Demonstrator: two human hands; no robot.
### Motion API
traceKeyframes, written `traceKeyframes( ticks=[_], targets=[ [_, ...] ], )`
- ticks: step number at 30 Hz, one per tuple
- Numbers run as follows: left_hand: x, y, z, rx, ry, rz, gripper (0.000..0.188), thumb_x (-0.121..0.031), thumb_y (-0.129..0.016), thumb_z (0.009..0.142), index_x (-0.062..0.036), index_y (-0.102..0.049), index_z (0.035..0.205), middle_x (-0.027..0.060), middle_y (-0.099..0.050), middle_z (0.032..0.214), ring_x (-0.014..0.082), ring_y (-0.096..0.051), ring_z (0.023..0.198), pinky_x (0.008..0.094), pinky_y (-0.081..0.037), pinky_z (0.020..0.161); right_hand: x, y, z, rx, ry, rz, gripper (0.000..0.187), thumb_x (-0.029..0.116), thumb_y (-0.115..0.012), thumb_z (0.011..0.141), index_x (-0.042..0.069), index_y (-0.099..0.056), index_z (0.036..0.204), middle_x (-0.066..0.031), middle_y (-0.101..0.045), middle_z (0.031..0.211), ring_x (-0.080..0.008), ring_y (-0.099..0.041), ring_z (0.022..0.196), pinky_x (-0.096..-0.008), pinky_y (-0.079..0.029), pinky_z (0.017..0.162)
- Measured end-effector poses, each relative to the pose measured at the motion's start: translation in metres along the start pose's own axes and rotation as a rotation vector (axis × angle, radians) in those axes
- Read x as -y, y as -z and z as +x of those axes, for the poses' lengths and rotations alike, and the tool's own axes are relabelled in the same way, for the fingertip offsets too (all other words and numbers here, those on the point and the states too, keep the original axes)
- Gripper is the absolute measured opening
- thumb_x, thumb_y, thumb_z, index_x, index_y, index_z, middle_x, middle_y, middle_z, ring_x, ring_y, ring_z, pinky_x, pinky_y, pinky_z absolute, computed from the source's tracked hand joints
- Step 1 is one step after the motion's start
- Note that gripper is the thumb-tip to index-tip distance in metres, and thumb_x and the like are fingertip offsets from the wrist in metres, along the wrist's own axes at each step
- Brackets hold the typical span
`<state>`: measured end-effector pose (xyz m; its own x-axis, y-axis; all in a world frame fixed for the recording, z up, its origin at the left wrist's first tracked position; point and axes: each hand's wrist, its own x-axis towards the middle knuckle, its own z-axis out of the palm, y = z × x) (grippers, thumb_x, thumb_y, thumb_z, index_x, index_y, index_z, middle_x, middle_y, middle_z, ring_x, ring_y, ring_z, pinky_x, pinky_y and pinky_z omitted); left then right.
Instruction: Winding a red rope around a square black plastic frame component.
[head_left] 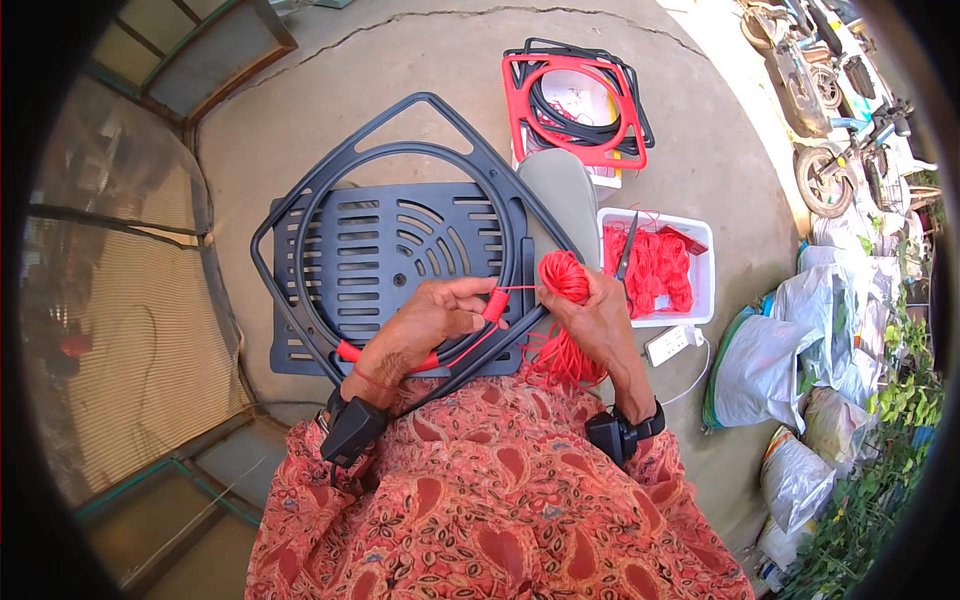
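Across my lap leans a black square plastic frame with a round inner ring. Red cord is coiled tightly around part of the ring near me, making a red wrapped band. My left hand grips the ring beside this band, its index finger and thumb at the wrapping. In my right hand is a bundle of red cord. A strand runs taut from the bundle to the band, and loose loops hang below my right hand. Behind the frame is a dark slotted plastic panel.
At the right stands a white bin of red cord with scissors on top. Farther off, red and black frames rest on another container. A white power strip, filled sacks and parked bikes are to the right.
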<state>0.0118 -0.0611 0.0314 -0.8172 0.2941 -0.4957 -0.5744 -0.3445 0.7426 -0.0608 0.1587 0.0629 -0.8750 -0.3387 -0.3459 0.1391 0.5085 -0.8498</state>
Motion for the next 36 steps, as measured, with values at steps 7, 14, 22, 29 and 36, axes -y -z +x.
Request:
traceKeyframes(
  ticks=[7, 14, 22, 29, 36],
  targets=[
    [0.003, -0.011, 0.004, -0.144, 0.039, 0.002, 0.044, 0.002, -0.061, 0.089, 0.0054, -0.054, 0.132, 0.0078, -0.069, 0.102, 0.0117, -0.066, 0.087, 0.0233, -0.053, 0.080, -0.003, 0.009, 0.002, 0.045, -0.061, 0.108, 0.019, 0.013, -0.071, 0.083, 0.000, -0.068, 0.096, -0.0019, -0.064, 0.071, -0.0071, -0.054, 0.063, -0.0273, -0.047, 0.058],
    [0.000, -0.031, 0.000, -0.254, 0.030, 0.156, 0.043, -0.004, -0.062, 0.090, 0.0035, -0.055, 0.133, 0.0054, -0.069, 0.099, 0.0090, -0.063, 0.080, 0.0206, -0.051, 0.074, -0.011, 0.010, 0.000, 0.011, -0.044, 0.152, 0.019, 0.013, -0.072, 0.082, 0.000, -0.068, 0.096, -0.0011, -0.063, 0.069, -0.0070, -0.054, 0.059, -0.0274, -0.047, 0.055],
    [0.006, -0.034, 0.000, -0.361, 0.061, 0.115, 0.019, -0.004, -0.064, 0.090, 0.0031, -0.069, 0.107, 0.0047, -0.070, 0.086, 0.0075, -0.062, 0.070, 0.0211, -0.051, 0.064, -0.021, 0.008, 0.001, 0.019, 0.010, 0.203, 0.017, 0.013, -0.074, 0.082, 0.001, -0.064, 0.090, 0.0012, -0.059, 0.067, -0.0071, -0.053, 0.056, -0.0254, -0.044, 0.052],
    [0.014, -0.036, -0.005, -0.377, 0.061, 0.235, 0.013, -0.010, -0.071, 0.087, 0.0016, -0.072, 0.084, -0.0015, -0.065, 0.069, 0.0035, -0.052, 0.061, 0.0215, -0.040, 0.054, -0.018, 0.009, 0.000, 0.004, 0.024, 0.116, 0.016, 0.012, -0.073, 0.083, 0.001, -0.064, 0.091, 0.0011, -0.060, 0.068, -0.0068, -0.053, 0.057, -0.0255, -0.044, 0.052],
    [0.025, -0.046, -0.003, -0.513, -0.083, 0.316, 0.007, -0.007, -0.071, 0.086, -0.0003, -0.074, 0.086, -0.0033, -0.064, 0.069, 0.0025, -0.050, 0.059, 0.0206, -0.038, 0.052, -0.018, 0.010, 0.002, 0.017, -0.003, 0.146, 0.020, 0.013, -0.073, 0.081, 0.000, -0.066, 0.094, -0.0030, -0.063, 0.070, -0.0076, -0.053, 0.063, -0.0283, -0.047, 0.059]
  ],
)
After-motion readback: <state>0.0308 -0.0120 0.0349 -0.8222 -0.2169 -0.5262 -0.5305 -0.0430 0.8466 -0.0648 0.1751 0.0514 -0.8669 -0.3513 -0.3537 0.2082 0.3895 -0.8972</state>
